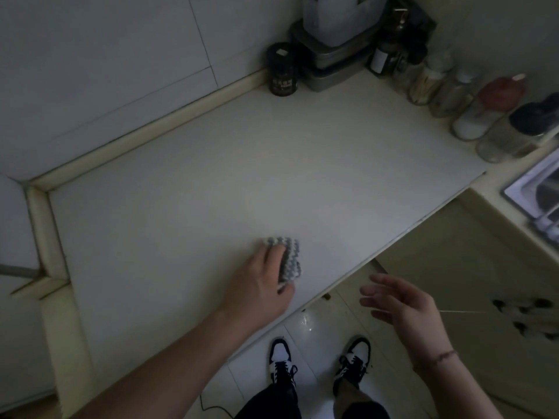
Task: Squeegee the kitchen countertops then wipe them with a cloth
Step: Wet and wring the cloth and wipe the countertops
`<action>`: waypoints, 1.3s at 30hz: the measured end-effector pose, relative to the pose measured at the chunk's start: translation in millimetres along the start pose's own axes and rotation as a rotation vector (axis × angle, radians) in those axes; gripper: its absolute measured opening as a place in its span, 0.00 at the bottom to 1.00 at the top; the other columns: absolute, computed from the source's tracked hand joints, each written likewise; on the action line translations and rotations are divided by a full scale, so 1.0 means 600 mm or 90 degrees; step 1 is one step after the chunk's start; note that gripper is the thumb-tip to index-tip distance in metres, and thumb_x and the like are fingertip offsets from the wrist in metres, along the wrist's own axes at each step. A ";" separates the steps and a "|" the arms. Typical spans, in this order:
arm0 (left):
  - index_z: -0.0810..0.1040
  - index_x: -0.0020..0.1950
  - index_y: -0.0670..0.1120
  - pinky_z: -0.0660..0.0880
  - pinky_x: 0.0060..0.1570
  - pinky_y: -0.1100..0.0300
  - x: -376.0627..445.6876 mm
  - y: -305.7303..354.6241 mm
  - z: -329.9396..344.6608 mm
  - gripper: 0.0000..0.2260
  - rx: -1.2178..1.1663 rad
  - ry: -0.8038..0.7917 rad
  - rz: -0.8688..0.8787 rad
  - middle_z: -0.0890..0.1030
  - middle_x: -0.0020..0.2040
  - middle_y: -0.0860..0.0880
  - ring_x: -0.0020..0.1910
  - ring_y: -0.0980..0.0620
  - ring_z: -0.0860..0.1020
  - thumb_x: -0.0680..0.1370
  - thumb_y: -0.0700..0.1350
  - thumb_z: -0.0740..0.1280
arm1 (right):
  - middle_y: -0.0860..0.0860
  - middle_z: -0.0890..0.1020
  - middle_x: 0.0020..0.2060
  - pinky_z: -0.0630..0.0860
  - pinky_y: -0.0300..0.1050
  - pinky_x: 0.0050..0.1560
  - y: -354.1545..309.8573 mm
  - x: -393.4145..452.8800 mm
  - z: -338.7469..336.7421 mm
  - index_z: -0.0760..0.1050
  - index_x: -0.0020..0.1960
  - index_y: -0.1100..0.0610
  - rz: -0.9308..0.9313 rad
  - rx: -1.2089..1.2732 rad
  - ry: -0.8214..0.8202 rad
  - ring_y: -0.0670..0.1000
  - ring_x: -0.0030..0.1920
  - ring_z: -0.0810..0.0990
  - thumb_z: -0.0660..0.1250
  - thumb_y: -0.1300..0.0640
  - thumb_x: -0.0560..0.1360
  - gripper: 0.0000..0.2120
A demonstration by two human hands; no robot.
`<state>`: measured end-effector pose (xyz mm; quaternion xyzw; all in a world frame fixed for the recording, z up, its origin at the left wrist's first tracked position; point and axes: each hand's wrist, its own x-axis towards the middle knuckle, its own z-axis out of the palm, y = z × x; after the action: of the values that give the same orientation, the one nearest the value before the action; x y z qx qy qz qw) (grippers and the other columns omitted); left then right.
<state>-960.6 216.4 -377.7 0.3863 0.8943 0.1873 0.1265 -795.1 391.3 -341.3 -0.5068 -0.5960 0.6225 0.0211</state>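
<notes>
A folded grey-and-white striped cloth [288,260] lies on the pale countertop [211,176], near its front edge. My left hand [257,282] lies on top of the cloth, fingers over its left side and thumb at its near edge, pressing it onto the surface. My right hand [399,300] hovers in the air past the counter's front edge, above the floor, fingers spread and relaxed, holding nothing. No squeegee is in view.
A dark canister [282,69] and stacked metal containers [329,62] stand at the back corner. Several glass spice jars [472,110] line the right edge. A sink or rack corner [535,189] shows at far right. A raised lip [136,143] borders the counter's back and left.
</notes>
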 end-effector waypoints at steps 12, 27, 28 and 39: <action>0.67 0.66 0.45 0.75 0.43 0.53 0.176 0.204 0.109 0.25 0.132 0.089 -0.016 0.75 0.58 0.42 0.49 0.42 0.77 0.73 0.56 0.64 | 0.53 0.86 0.40 0.78 0.44 0.44 0.022 0.077 -0.183 0.80 0.51 0.58 -0.004 0.061 -0.007 0.53 0.43 0.85 0.64 0.73 0.74 0.14; 0.76 0.58 0.41 0.70 0.49 0.73 0.345 0.580 0.170 0.10 -0.443 0.030 -0.004 0.79 0.52 0.48 0.50 0.56 0.77 0.78 0.41 0.65 | 0.52 0.85 0.48 0.80 0.44 0.46 -0.020 0.205 -0.521 0.78 0.55 0.52 -0.173 0.128 0.060 0.53 0.48 0.84 0.68 0.69 0.74 0.15; 0.76 0.57 0.42 0.74 0.47 0.71 0.349 0.623 0.177 0.08 -0.547 -0.065 -0.043 0.80 0.51 0.48 0.49 0.57 0.79 0.79 0.39 0.65 | 0.52 0.83 0.52 0.81 0.47 0.48 -0.029 0.214 -0.537 0.75 0.59 0.51 -0.182 0.161 0.057 0.52 0.49 0.84 0.68 0.66 0.76 0.16; 0.74 0.55 0.44 0.70 0.24 0.64 0.413 0.960 0.346 0.15 -0.715 -0.812 -0.168 0.78 0.42 0.43 0.32 0.51 0.75 0.82 0.53 0.54 | 0.48 0.74 0.55 0.76 0.42 0.47 0.069 0.209 -0.808 0.71 0.62 0.52 -0.397 -0.416 0.472 0.50 0.50 0.76 0.61 0.39 0.76 0.22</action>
<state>-678.9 812.3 -335.1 0.1907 0.4648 0.3330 0.7980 -514.0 808.0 -340.2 -0.4716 -0.8310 0.1518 0.2529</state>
